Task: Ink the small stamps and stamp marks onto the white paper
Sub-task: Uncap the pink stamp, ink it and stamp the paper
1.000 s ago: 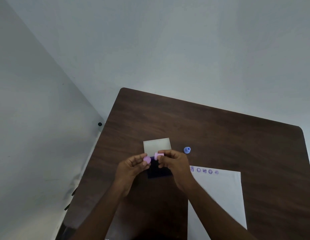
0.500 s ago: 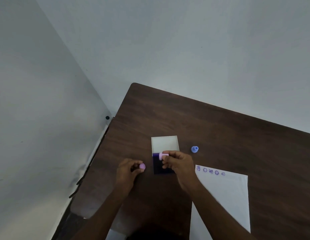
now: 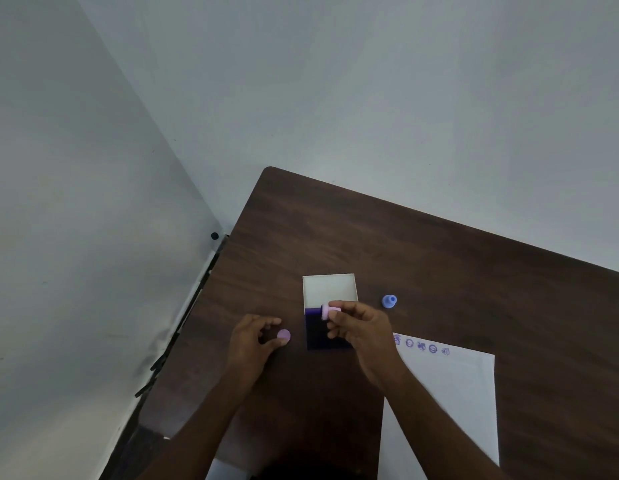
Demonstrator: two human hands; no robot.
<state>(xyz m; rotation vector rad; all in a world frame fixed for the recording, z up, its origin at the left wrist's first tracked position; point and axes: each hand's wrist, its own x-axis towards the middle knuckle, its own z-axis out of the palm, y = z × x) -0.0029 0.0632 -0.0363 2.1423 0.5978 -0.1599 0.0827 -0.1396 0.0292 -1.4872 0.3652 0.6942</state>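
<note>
My right hand (image 3: pixel 361 329) pinches a small pink stamp (image 3: pixel 329 311) just above the dark purple ink pad (image 3: pixel 317 332), whose open lid (image 3: pixel 330 288) lies flat behind it. My left hand (image 3: pixel 251 341) rests on the table left of the pad with the stamp's round pink cap (image 3: pixel 284 335) at its fingertips. The white paper (image 3: pixel 450 407) lies to the right, with a row of several purple marks (image 3: pixel 421 345) along its top edge. A blue stamp (image 3: pixel 389 301) stands on the table beyond the paper.
The dark wooden table (image 3: pixel 422 258) stands in a corner between two pale walls. Its left edge runs close to the left wall, with a narrow gap and a black strip (image 3: pixel 183 323) along it.
My left hand has pulled the pink cap away from the stamp and lowered it to the table left of the pad. My right hand has kept the stamp over the pad.
</note>
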